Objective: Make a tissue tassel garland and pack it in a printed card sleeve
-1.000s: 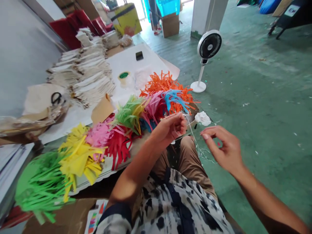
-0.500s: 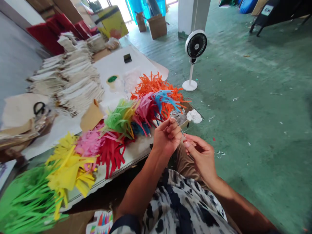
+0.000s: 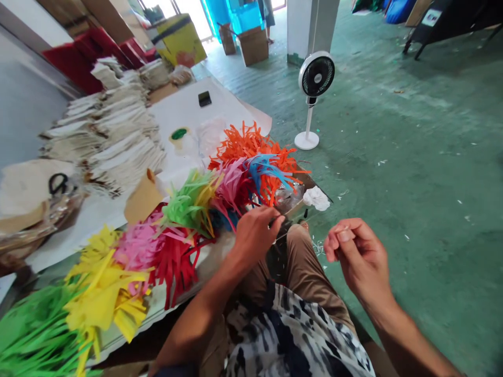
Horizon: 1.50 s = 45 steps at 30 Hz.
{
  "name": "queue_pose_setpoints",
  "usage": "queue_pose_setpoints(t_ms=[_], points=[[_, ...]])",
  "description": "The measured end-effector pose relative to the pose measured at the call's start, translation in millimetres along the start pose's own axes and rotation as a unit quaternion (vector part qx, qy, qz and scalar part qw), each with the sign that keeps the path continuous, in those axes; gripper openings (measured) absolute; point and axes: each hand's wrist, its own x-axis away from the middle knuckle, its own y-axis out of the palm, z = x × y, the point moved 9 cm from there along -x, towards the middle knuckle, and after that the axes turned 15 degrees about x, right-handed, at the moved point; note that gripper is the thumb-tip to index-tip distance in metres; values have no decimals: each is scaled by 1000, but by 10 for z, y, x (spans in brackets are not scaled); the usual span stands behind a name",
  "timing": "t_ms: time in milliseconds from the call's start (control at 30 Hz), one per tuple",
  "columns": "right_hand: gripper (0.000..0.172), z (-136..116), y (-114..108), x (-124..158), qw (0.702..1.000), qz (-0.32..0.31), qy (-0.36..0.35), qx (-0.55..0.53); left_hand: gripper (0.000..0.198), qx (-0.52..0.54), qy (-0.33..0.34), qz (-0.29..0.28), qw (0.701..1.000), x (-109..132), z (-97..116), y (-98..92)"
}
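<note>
My left hand (image 3: 257, 233) is closed, thumb and fingertips together, beside the table edge and near the fringed paper tassels. Whatever it pinches is too thin or hidden to make out. Out over the floor on the right, my right hand (image 3: 358, 256) is also closed, thumb pressed to the fingers; no object shows clearly in it. Along the table edge runs a row of tassels: orange (image 3: 251, 144), blue (image 3: 267, 168), pale green (image 3: 188, 201), pink (image 3: 139, 243), red (image 3: 176, 267), yellow (image 3: 102, 283) and bright green (image 3: 39, 330).
Stacks of whitish sheets (image 3: 121, 125) fill the table's left side. A tape roll (image 3: 179, 135) and a small dark box (image 3: 204, 98) lie on white paper (image 3: 173, 107). Crumpled white material (image 3: 316, 198) is at the table corner. A white fan (image 3: 315, 78) stands on the floor.
My hands have moved apart: the right went right and down, the left moved left and down. The thin string seen between them earlier no longer shows clearly.
</note>
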Motion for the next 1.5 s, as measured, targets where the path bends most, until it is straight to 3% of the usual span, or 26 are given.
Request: queue_pose_setpoints(t_ms=[100, 233, 400, 533, 667, 767, 900, 1000, 1100, 1200, 1267, 1333, 1400, 1500], points=[[9, 110, 14, -72, 999, -8, 35, 22, 18, -68, 104, 36, 992, -294, 121, -244], [18, 252, 31, -122, 991, -19, 69, 112, 29, -105, 178, -16, 978, -642, 97, -208], [23, 334, 59, -216, 984, -19, 67, 162, 26, -51, 199, -96, 974, -844, -13, -12], [22, 314, 142, -347, 981, -33, 32, 190, 22, 74, 192, -104, 973, -917, 32, -125], [20, 222, 216, -573, 973, -40, -25, 224, 15, 249, 197, -55, 947, -990, 127, -455], [21, 134, 366, -780, 952, -56, -84, 288, 11, 391, 127, 12, 911, -1101, -6, -652], [19, 204, 857, -929, 867, -161, -151, 448, 12, 526, 66, 71, 845, -1172, -137, -768], [22, 389, 1121, -957, 822, -204, -142, 512, 7, 559, 69, 70, 823, -1174, -59, -831], [26, 507, 1208, -989, 810, -202, -121, 537, 2, 604, 66, 89, 789, -1202, 10, -970], [22, 516, 1218, -1023, 811, -204, -119, 535, 7, 654, 77, 151, 738, -1247, 28, -1234], [17, 460, 1199, -1023, 821, -208, -128, 517, 8, 664, 84, 188, 719, -1229, 40, -1401], [15, 365, 1153, -977, 834, -211, -143, 490, 4, 656, 93, 195, 723, -1132, 96, -1494], [14, 262, 1067, -879, 846, -212, -156, 464, 5, 629, 96, 174, 752, -947, 171, -1460], [20, 149, 826, -712, 884, -192, -139, 402, 11, 544, 37, 106, 832, -589, 172, -1101]])
